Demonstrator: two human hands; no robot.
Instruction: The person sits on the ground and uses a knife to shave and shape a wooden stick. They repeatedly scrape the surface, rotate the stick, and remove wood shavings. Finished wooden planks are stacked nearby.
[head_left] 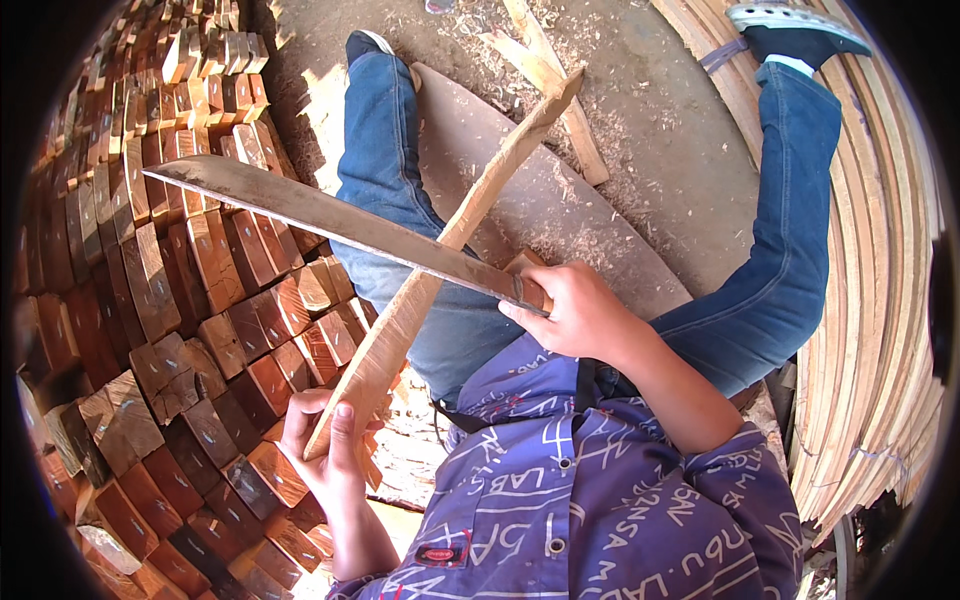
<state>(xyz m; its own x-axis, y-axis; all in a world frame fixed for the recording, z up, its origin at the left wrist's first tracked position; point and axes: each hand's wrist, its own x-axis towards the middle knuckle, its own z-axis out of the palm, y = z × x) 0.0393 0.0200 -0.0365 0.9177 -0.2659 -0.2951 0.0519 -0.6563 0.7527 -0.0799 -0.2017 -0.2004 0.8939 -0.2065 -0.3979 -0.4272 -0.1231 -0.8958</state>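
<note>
Sat beside a tall stack of cut wooden blocks [225,250], ranged in reddish and brown rows along the far left. Pointed the broad tip of a machete [335,220] toward that stack, with the long, dark-stained blade slanting down to the right. Gripped the lower end of a pale, tapering wooden stave [398,320] in the left hand [340,465], closed with thumb on the near face and fingers curled around the edge. Angled the stave up and to the right, above the left leg [385,150] in blue jeans, with the narrow upper end over a flat board [465,140]. Crossed the blade over the stave near its middle; allowed no sure reading, from this angle, of contact between the two. Held the machete's handle in the right hand [575,310], closed in a fist above the lap. Had loose split strips [585,145] beyond the board, among scattered shavings [468,60]. Wore a purple shirt [600,490] with white lettering. Bent the right leg [790,200] outward, beside a curved bundle of long wooden slats [860,330] at far right.
</note>
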